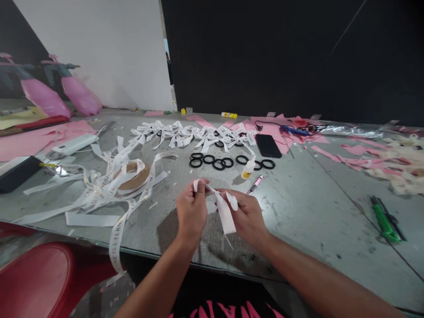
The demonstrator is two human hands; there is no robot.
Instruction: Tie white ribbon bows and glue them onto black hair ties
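The white ribbon (226, 217) is bunched and looped.

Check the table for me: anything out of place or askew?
On the left, printed ribbon lies tangled around a brown roll instead of neatly wound, and one strand droops over the front edge of the table.

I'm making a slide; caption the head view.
Both hands hold a white ribbon above a table, black rings beyond.

Loose rings (268, 168): eight
Hands (192, 210): two
Sprayers (78, 95): two
Phone (268, 146): one
Small bottle (248, 168): one
Roll (139, 177): one
Pen (255, 185): one
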